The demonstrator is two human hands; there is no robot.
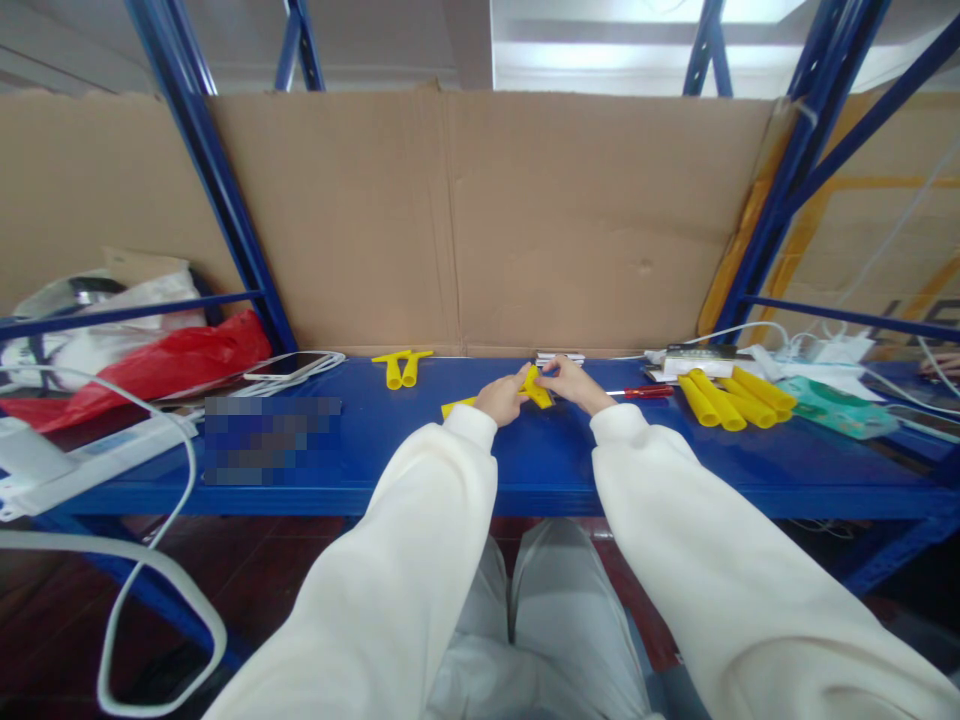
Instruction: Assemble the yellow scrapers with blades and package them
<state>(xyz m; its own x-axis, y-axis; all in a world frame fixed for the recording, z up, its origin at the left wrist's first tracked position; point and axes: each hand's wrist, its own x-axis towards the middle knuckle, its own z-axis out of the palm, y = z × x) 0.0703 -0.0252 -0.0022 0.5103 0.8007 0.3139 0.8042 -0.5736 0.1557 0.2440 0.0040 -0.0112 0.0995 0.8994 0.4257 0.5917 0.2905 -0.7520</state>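
Note:
Over the blue shelf top, my left hand (504,398) is closed around a yellow T-shaped plastic tool (538,394). Part of that yellow tool sticks out to the left of the hand. My right hand (571,383) pinches at its head from the other side; whether a small part sits between those fingertips is hidden. Just right of my right hand lies a screwdriver with a red handle (649,392), its shaft pointing toward the hand. A small silvery item (561,358) lies behind my hands against the cardboard.
Two yellow T-shaped tools (401,370) stand at the back left. Several yellow tubular handles (731,400) lie at right, beside a green packet (840,408) and white cables. A phone-like device (296,366), red bag (165,365) and power strip (112,465) are at left. Cardboard (525,220) walls the back.

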